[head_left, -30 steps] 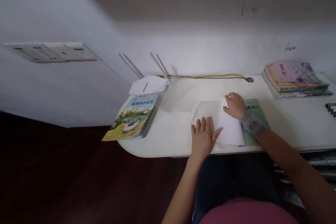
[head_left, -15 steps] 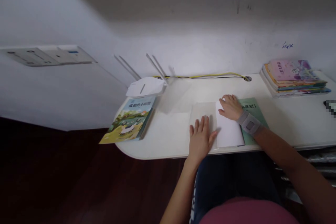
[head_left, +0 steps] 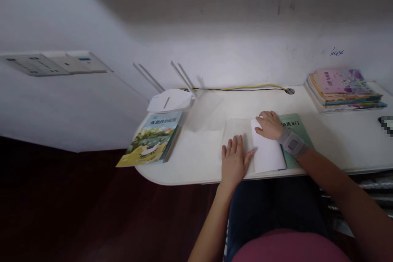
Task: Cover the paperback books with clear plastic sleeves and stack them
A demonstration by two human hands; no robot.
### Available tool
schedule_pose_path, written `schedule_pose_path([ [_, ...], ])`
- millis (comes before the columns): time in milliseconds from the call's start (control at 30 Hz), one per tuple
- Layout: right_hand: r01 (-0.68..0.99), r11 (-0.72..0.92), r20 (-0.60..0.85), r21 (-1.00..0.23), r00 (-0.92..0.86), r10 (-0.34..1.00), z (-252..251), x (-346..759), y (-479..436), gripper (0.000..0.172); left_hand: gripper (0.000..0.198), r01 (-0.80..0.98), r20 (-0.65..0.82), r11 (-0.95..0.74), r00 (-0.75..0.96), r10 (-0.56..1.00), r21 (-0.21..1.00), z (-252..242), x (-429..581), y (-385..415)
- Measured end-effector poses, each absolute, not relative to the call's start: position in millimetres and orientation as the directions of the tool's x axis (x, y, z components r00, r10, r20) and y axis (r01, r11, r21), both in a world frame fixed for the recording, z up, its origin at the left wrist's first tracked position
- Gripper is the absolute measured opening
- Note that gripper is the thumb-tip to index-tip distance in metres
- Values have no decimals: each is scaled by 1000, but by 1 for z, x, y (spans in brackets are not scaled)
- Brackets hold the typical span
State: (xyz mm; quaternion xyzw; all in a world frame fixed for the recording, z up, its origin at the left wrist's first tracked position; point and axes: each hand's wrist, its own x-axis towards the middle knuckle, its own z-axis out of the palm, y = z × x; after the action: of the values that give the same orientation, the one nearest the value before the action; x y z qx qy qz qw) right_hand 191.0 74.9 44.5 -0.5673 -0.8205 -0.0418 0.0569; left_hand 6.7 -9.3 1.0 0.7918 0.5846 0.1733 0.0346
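Note:
My left hand (head_left: 233,163) lies flat, fingers spread, on a clear plastic book cover (head_left: 233,126) near the front edge of the white table. To its right is a book with a green cover (head_left: 302,131) and a white page or flap (head_left: 267,155) on its left part. My right hand (head_left: 269,126), with a grey band at the wrist, rests palm down on the upper part of that white sheet. Its fingers are a little bent and apart, and I see nothing gripped in them. The right forearm hides part of the green cover.
Picture books (head_left: 153,139) lie at the table's left end, overhanging its edge, beside a white router (head_left: 170,101) with antennas. Another clear sheet (head_left: 204,112) lies behind. A stack of books (head_left: 345,90) sits back right. A yellow cable (head_left: 245,87) runs along the wall.
Both hands stay in nearly the same place. The white sheet's left edge has shifted very slightly to the left at the top.

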Motion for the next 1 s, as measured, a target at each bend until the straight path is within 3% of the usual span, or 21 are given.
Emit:
schedule_pose_path([
  [400,953,302,224,-2,-294,929,36,183,74,36,67,914,251,-327,266,931,241,-2,5,-10],
  [767,950,310,167,-31,-301,939,31,183,72,32,66,911,238,-318,258,936,264,-2,3,-7],
  [867,945,313,211,-97,-288,934,33,181,74,33,64,905,244,-328,265,933,272,-2,3,-7],
  [1000,902,298,286,-311,-211,935,34,193,70,41,63,895,235,-346,286,929,280,-2,-1,-7],
])
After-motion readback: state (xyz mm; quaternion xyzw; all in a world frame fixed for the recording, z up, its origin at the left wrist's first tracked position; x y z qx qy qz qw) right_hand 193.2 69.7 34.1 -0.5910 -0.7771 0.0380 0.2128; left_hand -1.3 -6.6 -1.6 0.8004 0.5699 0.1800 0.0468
